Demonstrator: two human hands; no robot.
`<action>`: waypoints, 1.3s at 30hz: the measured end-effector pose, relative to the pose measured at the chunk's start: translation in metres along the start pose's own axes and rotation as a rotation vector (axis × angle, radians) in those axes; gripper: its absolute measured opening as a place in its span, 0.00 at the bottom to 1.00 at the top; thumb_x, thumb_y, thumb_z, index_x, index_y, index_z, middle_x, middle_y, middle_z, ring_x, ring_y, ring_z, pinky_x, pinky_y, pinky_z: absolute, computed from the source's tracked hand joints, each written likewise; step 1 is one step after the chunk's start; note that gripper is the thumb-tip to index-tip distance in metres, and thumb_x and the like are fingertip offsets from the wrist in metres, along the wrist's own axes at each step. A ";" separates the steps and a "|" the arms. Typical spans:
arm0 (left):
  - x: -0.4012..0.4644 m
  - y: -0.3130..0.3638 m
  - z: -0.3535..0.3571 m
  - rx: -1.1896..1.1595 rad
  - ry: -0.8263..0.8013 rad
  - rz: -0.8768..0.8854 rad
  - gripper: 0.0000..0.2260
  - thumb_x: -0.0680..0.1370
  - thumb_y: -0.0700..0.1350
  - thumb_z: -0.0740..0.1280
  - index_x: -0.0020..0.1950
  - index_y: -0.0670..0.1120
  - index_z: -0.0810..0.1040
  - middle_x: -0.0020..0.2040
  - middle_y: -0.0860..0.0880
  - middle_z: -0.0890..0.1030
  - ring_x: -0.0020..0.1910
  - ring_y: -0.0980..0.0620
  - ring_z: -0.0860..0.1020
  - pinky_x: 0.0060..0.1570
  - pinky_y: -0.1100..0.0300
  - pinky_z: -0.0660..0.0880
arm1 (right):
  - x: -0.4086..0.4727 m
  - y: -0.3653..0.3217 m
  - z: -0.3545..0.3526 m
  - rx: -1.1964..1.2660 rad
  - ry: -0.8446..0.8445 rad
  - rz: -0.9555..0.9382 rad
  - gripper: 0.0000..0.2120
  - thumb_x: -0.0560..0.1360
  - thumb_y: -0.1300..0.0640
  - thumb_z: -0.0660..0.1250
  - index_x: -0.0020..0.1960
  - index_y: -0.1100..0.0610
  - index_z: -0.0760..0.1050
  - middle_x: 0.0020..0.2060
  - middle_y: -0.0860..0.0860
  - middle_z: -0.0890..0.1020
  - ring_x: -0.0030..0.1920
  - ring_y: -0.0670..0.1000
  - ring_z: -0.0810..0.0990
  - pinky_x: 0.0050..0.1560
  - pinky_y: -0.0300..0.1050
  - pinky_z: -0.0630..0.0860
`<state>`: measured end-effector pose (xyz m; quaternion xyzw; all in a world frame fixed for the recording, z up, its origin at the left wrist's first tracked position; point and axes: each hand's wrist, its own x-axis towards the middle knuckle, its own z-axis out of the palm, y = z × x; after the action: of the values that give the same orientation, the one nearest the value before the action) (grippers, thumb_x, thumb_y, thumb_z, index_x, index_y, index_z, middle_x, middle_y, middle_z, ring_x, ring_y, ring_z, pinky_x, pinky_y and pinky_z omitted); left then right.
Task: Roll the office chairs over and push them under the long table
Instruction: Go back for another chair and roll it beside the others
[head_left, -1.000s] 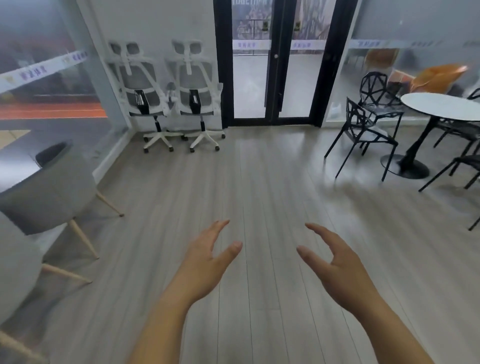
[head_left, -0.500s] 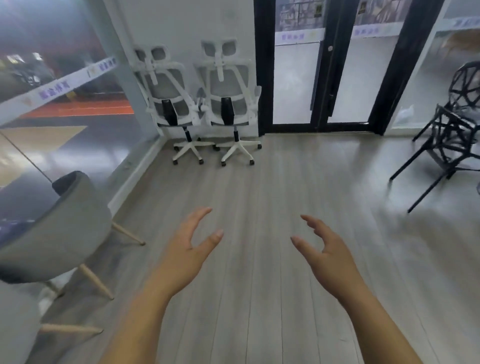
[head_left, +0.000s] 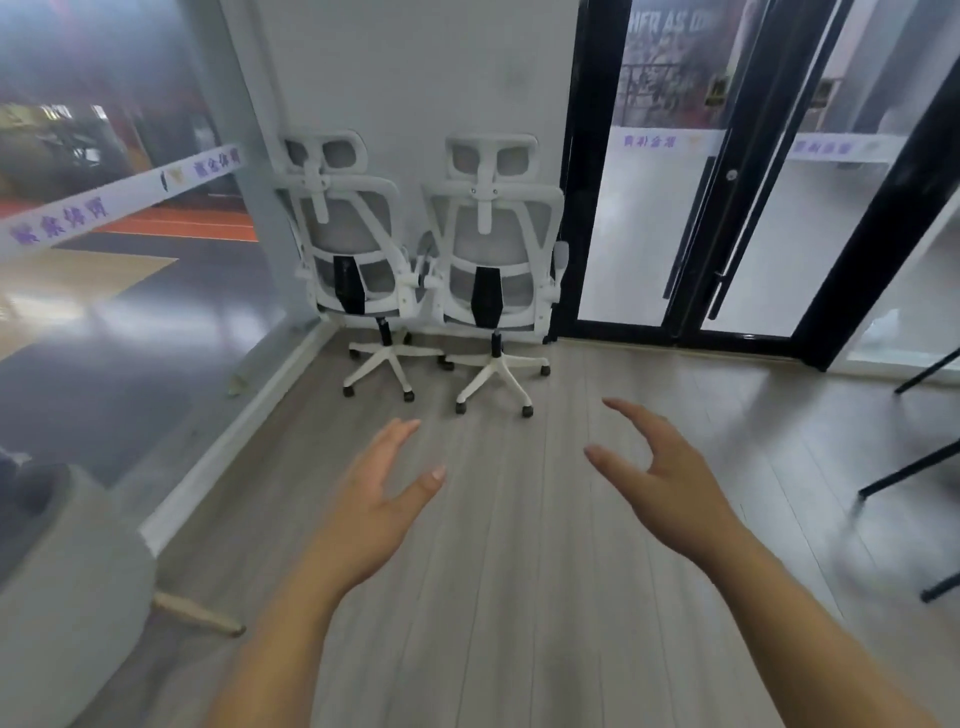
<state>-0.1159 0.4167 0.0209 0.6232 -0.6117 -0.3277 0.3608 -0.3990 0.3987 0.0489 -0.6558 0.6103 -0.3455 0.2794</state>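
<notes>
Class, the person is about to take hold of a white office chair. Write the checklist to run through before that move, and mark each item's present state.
1. Both hands free: left hand and right hand hold nothing. Ok.
2. Left chair and right chair upright on their wheels. Ok.
3. Floor between hands and chairs unobstructed. Ok.
4. Chairs within reach: still ahead of the hands. Not ok.
5. Armrests untangled where the chairs meet. Cannot tell.
6. Long table in view. Not ok.
</notes>
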 end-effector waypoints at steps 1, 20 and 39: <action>0.036 0.003 -0.007 0.008 -0.011 0.023 0.26 0.77 0.59 0.65 0.74 0.64 0.63 0.76 0.65 0.58 0.72 0.66 0.55 0.71 0.61 0.54 | 0.029 -0.005 -0.001 -0.002 0.020 0.001 0.27 0.76 0.45 0.67 0.73 0.42 0.65 0.65 0.38 0.68 0.64 0.39 0.65 0.62 0.40 0.61; 0.642 0.025 -0.031 0.420 -0.084 0.153 0.31 0.76 0.65 0.63 0.77 0.60 0.59 0.79 0.58 0.57 0.78 0.54 0.56 0.75 0.50 0.57 | 0.578 0.073 -0.025 -0.187 0.022 -0.057 0.29 0.74 0.40 0.67 0.73 0.44 0.64 0.72 0.44 0.68 0.71 0.48 0.67 0.68 0.50 0.67; 1.104 -0.060 -0.021 0.637 -0.156 0.120 0.43 0.64 0.77 0.64 0.75 0.61 0.63 0.77 0.54 0.64 0.75 0.50 0.62 0.73 0.47 0.61 | 1.051 0.093 0.071 -0.779 -0.305 -0.280 0.31 0.76 0.39 0.62 0.76 0.43 0.59 0.73 0.49 0.67 0.73 0.56 0.64 0.72 0.60 0.59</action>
<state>-0.0258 -0.6857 0.0178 0.6405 -0.7448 -0.1446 0.1188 -0.3823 -0.6582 0.0510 -0.8320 0.5521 -0.0234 0.0490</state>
